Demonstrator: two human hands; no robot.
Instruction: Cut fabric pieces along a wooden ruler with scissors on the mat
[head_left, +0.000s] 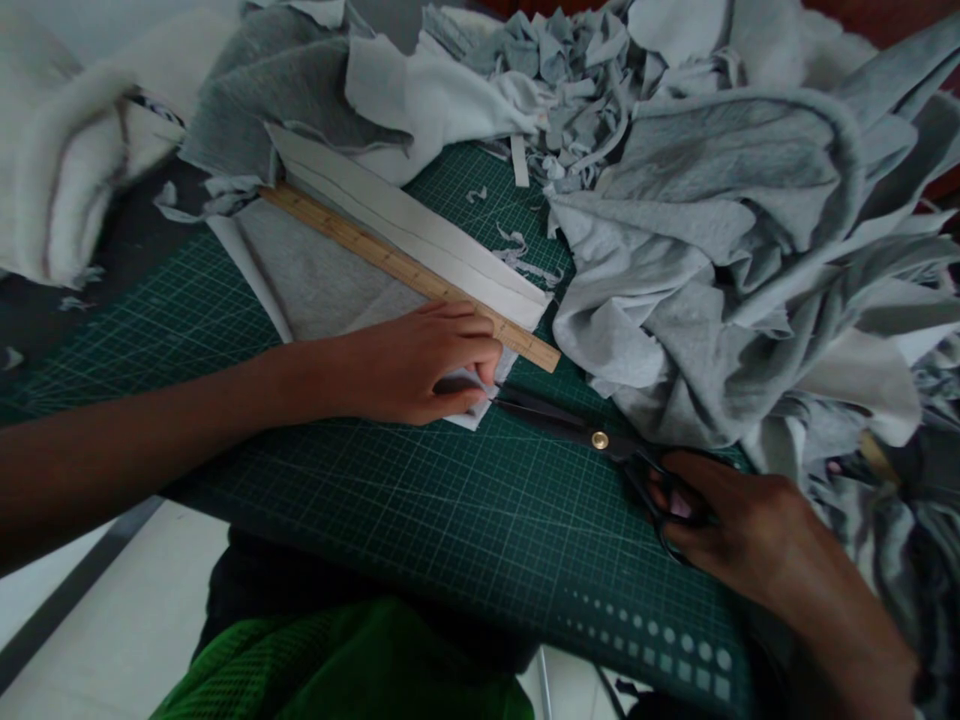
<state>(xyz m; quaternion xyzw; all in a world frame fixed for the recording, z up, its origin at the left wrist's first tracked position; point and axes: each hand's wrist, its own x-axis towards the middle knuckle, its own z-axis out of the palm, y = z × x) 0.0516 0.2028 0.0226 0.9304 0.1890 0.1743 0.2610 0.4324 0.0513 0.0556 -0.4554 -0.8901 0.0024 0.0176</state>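
Note:
My right hand (742, 520) grips the handles of black scissors (559, 418), whose brass pivot shows on top. The blade tips reach the near corner of a piece of grey fabric (322, 270). That corner is pinched between the thumb and fingers of my left hand (431, 360). Across the fabric runs a wooden ruler (397, 265), partly covered by my left fingertips. Beyond the ruler lies a pale strip (420, 235) with a line marked along its length. How far the blades are apart is hard to make out.
A green cutting mat (420, 500) with a white grid lies under the work. Heaped grey fabric (697, 220) covers the right side, and small scraps (570, 130) pile up at the back. Folded cream cloth (67, 170) sits at the left. Thin offcuts (525, 255) lie near the strip.

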